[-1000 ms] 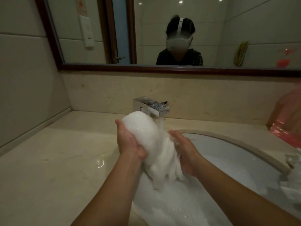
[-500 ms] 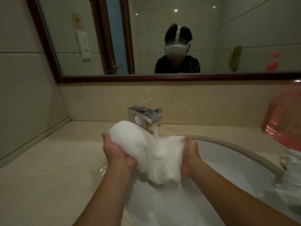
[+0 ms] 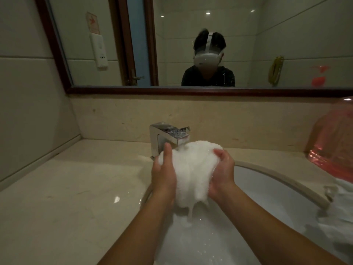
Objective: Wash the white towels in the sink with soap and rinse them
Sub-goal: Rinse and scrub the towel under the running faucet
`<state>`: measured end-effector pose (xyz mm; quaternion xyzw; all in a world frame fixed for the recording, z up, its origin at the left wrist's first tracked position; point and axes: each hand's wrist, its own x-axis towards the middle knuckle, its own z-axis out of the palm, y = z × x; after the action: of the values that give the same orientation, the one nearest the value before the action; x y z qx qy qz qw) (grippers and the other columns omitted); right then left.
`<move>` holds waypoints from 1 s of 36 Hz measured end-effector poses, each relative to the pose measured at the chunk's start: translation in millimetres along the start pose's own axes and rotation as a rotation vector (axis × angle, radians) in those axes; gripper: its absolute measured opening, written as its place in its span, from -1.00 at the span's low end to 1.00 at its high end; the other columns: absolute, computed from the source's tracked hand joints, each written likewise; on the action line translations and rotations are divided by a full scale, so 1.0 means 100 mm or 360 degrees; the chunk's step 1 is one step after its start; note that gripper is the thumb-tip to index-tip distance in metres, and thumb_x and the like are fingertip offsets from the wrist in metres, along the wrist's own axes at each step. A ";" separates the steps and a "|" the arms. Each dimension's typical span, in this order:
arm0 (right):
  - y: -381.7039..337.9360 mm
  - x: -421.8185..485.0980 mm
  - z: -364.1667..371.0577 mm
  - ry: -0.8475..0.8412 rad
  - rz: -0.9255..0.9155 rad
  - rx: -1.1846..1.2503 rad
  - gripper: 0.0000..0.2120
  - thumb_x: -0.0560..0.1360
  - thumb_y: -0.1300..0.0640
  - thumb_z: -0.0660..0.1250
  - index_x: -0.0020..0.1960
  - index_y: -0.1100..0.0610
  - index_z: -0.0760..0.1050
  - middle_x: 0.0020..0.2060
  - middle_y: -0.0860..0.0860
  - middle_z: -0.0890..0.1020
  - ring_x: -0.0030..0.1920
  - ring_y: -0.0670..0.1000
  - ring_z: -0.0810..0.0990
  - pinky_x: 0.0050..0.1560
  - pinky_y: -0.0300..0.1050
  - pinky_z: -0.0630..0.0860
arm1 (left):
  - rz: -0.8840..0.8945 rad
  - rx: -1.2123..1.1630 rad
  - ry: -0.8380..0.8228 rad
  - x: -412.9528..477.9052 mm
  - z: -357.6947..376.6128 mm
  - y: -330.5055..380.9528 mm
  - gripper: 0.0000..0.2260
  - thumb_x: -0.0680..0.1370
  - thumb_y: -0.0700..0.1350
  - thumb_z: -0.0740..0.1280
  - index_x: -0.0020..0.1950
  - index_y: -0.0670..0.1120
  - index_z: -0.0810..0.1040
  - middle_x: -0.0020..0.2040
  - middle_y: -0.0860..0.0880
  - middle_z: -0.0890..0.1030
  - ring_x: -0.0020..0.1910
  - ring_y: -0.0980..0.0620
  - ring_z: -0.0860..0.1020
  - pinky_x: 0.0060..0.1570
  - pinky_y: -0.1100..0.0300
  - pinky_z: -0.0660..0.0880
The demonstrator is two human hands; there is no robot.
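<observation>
A wet white towel is bunched between both hands, right under the spout of the chrome faucet, over the white sink. My left hand grips its left side with the thumb up by the spout. My right hand grips its right side, fingers curled into the cloth. Water runs from the spout onto the towel and drips off its lower end into the foamy basin.
More white cloth lies over the sink's right rim. A pink plastic bag stands on the counter at the far right. The beige stone counter stretches left to the wall. A mirror hangs above the backsplash.
The towel has gone from hanging long between my hands to a compact bunch lifted under the running spout. Both hands have closed in on it.
</observation>
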<state>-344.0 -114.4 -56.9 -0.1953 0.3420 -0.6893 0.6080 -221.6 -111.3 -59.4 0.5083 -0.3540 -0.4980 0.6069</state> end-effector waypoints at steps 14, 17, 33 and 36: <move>0.15 -0.06 0.08 -0.0059 -0.0290 -0.0802 -0.62 0.44 -0.13 0.27 0.15 0.01 0.65 0.08 0.09 0.75 0.16 0.20 0.70 0.23 0.22 0.60 | 0.0072 0.0109 0.0131 0.12 0.02 -0.04 -0.42 0.55 0.49 0.20 0.03 0.00 0.67 0.01 -0.05 0.74 0.04 -0.13 0.70 0.16 -0.16 0.65; 0.22 -0.06 0.07 -0.0087 -0.0290 -0.1094 -0.49 0.44 -0.37 0.21 0.25 -0.18 0.62 0.19 -0.04 0.70 0.21 0.06 0.68 0.31 0.23 0.59 | 0.0167 0.0201 0.0056 0.09 0.06 -0.04 -0.53 0.67 0.33 0.22 0.14 -0.02 0.67 0.01 -0.04 0.73 0.00 -0.05 0.69 0.00 0.03 0.64; 0.30 -0.15 0.10 -0.0042 -0.0649 -0.1208 -0.72 0.72 -0.14 0.19 0.39 -0.12 0.45 0.13 -0.16 0.64 0.11 -0.16 0.64 0.04 -0.28 0.58 | 0.0400 0.0301 0.0054 0.03 0.14 -0.06 -0.46 0.67 0.39 0.08 0.16 0.04 0.68 0.05 0.02 0.71 0.11 -0.06 0.66 0.10 0.05 0.54; 0.33 -0.13 0.10 0.0010 -0.0656 -0.1221 -0.56 0.69 -0.21 0.24 0.46 0.00 0.48 0.21 -0.05 0.66 0.20 -0.05 0.65 0.11 -0.24 0.57 | 0.0310 0.0281 -0.0002 0.06 0.14 -0.08 -0.48 0.74 0.25 0.04 0.48 -0.01 0.53 0.23 -0.01 0.56 0.26 -0.06 0.53 0.21 0.10 0.38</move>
<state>-311.3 -104.7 -71.2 -0.4691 0.5291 -0.6200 0.3401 -234.8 -120.7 -64.4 0.5227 -0.4446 -0.4040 0.6049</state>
